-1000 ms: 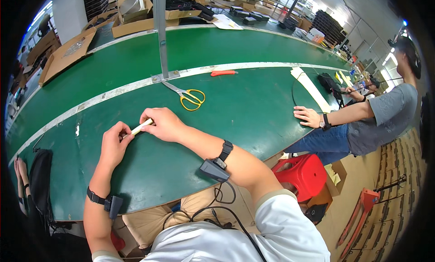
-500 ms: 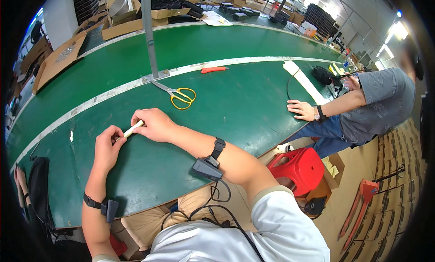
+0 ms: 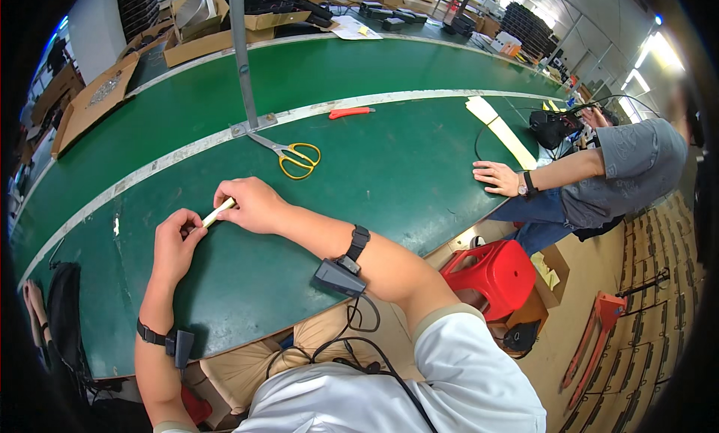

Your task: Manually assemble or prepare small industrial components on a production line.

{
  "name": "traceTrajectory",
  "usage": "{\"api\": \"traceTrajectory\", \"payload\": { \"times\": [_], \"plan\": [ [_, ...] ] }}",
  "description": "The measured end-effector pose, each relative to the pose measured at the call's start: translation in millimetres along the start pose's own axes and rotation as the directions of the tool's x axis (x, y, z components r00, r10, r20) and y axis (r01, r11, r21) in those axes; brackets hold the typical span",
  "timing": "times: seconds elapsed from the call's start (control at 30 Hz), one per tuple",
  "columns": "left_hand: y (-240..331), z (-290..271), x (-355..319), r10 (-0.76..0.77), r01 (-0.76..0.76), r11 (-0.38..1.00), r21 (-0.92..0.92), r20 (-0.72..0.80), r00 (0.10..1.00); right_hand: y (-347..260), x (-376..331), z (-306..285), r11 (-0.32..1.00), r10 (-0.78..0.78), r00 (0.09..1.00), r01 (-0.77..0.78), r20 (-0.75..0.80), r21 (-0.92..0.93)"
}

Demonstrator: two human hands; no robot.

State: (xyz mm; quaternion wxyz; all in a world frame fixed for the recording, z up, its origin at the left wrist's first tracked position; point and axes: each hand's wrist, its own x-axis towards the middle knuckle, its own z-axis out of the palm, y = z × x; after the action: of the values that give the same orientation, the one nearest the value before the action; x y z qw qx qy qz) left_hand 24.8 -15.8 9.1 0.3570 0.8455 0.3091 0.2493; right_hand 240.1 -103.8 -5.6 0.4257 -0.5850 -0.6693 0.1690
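Both of my hands hold one small pale strip (image 3: 218, 212) just above the green table (image 3: 389, 178). My left hand (image 3: 176, 242) pinches its near end between thumb and fingers. My right hand (image 3: 251, 203) closes over its far end, hiding that part. Yellow-handled scissors (image 3: 296, 157) lie on the table a short way beyond my right hand.
A grey metal post (image 3: 241, 58) stands on a base behind the scissors. A red-handled tool (image 3: 350, 112) lies farther back. Cardboard boxes (image 3: 202, 28) line the far side. A seated person rests a hand (image 3: 494, 177) on the table at right, by a red stool (image 3: 490, 276).
My hands have stayed together on the strip. The view has shifted slightly, so hands and scissors sit a little lower and more to the right in the picture.
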Motion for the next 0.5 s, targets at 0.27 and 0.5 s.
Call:
{"api": "traceTrajectory", "payload": {
  "times": [0.27, 0.5],
  "plan": [
    [-0.2, -0.6, -0.5, 0.001, -0.001, 1.0, 0.003, 0.002, 1.0, 0.5, 0.9, 1.2, 1.0, 0.002, 1.0, -0.002, 0.001, -0.006],
    [2.3, -0.4, 0.5, 0.007, -0.007, 1.0, 0.02, 0.002, 1.0, 1.7, 1.0, 1.0, 1.0, -0.002, 1.0, 0.002, -0.001, -0.015]
  ]
}}
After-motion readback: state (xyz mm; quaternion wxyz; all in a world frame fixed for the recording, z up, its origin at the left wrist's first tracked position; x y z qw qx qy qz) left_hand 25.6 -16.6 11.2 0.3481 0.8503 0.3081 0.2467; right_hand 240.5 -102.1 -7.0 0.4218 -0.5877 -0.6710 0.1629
